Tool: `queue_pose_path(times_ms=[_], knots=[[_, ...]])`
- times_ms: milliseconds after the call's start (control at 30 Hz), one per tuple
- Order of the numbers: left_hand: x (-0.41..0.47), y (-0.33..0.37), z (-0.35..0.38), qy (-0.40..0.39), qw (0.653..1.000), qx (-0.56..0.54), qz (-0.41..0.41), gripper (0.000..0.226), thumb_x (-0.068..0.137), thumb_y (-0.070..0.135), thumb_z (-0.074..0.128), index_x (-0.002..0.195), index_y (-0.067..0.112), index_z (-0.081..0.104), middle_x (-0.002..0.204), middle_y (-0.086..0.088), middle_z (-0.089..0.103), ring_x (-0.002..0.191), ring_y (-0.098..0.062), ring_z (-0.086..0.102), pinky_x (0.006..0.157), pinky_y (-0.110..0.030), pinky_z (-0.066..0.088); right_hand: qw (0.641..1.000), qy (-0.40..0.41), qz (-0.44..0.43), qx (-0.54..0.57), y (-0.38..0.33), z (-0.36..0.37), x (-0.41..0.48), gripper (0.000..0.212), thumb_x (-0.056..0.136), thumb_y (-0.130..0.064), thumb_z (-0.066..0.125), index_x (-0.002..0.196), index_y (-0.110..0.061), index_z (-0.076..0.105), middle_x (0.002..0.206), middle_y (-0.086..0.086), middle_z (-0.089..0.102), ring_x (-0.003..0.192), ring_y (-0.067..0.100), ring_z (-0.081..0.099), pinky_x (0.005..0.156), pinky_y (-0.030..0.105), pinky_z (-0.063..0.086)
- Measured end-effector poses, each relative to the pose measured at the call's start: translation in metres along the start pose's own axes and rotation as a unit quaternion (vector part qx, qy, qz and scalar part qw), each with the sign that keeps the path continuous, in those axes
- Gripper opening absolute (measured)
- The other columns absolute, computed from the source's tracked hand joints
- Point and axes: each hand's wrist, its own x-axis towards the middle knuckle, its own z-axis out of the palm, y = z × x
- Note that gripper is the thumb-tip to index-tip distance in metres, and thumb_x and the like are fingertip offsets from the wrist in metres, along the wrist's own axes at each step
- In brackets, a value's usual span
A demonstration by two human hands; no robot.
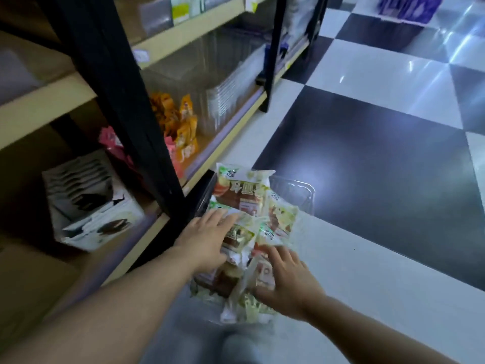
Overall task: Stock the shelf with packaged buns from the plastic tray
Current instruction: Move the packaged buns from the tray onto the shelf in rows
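Several packaged buns (242, 190) in white, green and red wrappers lie heaped in a clear plastic tray (296, 191) on the floor beside the shelf (162, 222). My left hand (207, 237) lies flat on the pile's left side, fingers spread over one pack. At the near right of the heap, my right hand (286, 282) presses on the packs with its fingers apart. Neither hand has a pack lifted. Most of the tray is hidden under the buns.
The bottom shelf holds a white display box of dark sandwich cookies (91, 206), pink packets (112, 143) and orange snack packs (183, 127). Stacked clear containers (225, 95) stand further along. A black upright post (136, 127) divides the bays. Checkered floor tiles (380, 166) stretch to the right.
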Motion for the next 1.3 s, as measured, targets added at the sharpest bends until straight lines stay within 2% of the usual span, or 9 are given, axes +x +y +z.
queue_pose_path(times_ms=[200,333,567,733,867,967,1100,1200,1300], knots=[[0.036,0.003,0.016,-0.105,0.994,-0.014,-0.020,0.116,0.075,0.034,0.079,0.143,0.050,-0.013,0.159,0.005,-0.018,0.143,-0.021,-0.019,0.113,-0.053,0.011,0.997,-0.029,0.052,0.053,0.017,0.059,-0.014,0.122,0.066,-0.056,0.069,0.148,-0.028,-0.017,0.160,-0.004,-0.002,0.144,0.017,0.004,0.113,0.028,0.013],[0.046,-0.005,0.020,-0.076,0.997,0.025,-0.023,0.123,0.073,0.031,0.082,0.140,0.053,-0.019,0.156,0.006,-0.027,0.142,-0.021,-0.023,0.112,-0.057,0.005,0.998,-0.025,0.053,0.002,0.012,0.068,-0.002,0.125,0.068,-0.061,0.066,0.147,-0.021,-0.023,0.160,-0.001,-0.011,0.145,0.018,-0.003,0.116,0.032,0.006],[0.059,-0.018,0.019,-0.060,0.998,-0.013,0.010,0.123,0.057,0.048,0.086,0.140,0.055,-0.005,0.156,0.012,0.000,0.142,-0.015,-0.005,0.107,-0.071,0.011,0.998,-0.013,0.009,0.054,0.001,0.063,0.014,0.115,0.074,-0.054,0.071,0.149,-0.024,-0.011,0.159,-0.005,-0.005,0.144,0.017,-0.002,0.114,0.048,0.013],[0.062,-0.023,0.022,-0.041,0.999,-0.017,0.015,0.117,0.055,0.054,0.084,0.137,0.056,0.000,0.152,0.007,0.010,0.141,-0.017,-0.007,0.105,-0.072,-0.001,0.984,0.102,-0.017,0.144,0.000,0.069,-0.002,0.099,0.074,-0.017,0.079,0.148,-0.017,0.012,0.152,0.012,0.023,0.139,0.031,0.024,0.106,0.053,0.033],[0.064,-0.023,0.025,-0.046,0.998,-0.029,0.017,0.113,0.058,0.054,0.082,0.137,0.056,0.001,0.151,0.006,0.008,0.141,-0.013,-0.012,0.106,-0.071,-0.002,0.998,0.023,-0.026,0.048,0.000,0.073,0.007,0.106,0.078,-0.048,0.055,0.149,-0.013,-0.014,0.158,0.004,-0.017,0.143,0.020,-0.018,0.112,0.057,0.012],[0.067,-0.027,0.025,-0.072,0.996,-0.037,0.021,0.122,0.052,0.050,0.086,0.136,0.058,-0.001,0.150,0.008,0.005,0.141,-0.013,-0.009,0.107,-0.071,0.005,0.999,-0.034,0.012,0.025,0.003,0.072,0.026,0.132,0.063,-0.066,0.062,0.139,-0.024,-0.037,0.151,-0.004,-0.036,0.136,0.015,-0.034,0.113,0.058,0.000],[0.070,-0.031,0.022,-0.116,0.993,-0.024,0.024,0.136,0.045,0.055,0.087,0.131,0.065,-0.018,0.157,0.011,-0.009,0.142,-0.014,-0.017,0.107,-0.070,0.002,0.999,-0.036,0.022,0.024,0.004,0.076,0.033,0.142,0.055,-0.064,0.074,0.140,-0.027,-0.034,0.157,0.002,-0.017,0.142,0.023,-0.019,0.115,0.054,0.001],[0.069,-0.028,0.023,-0.078,0.996,-0.029,0.028,0.130,0.044,0.060,0.085,0.133,0.064,-0.011,0.155,0.009,0.008,0.142,-0.015,-0.005,0.108,-0.068,0.007,0.999,0.013,0.009,0.029,0.005,0.079,0.028,0.134,0.052,-0.061,0.068,0.144,-0.026,-0.024,0.149,0.006,0.015,0.135,0.028,0.012,0.115,0.044,0.012],[0.065,-0.027,0.024,-0.031,0.998,-0.050,0.035,0.114,0.049,0.060,0.072,0.136,0.060,-0.002,0.148,0.005,0.020,0.138,-0.014,0.006,0.108,-0.059,0.014,0.998,0.035,-0.008,0.060,0.007,0.075,0.028,0.130,0.051,-0.061,0.067,0.147,-0.024,-0.013,0.144,0.004,0.022,0.129,0.026,0.021,0.112,0.041,0.018]])
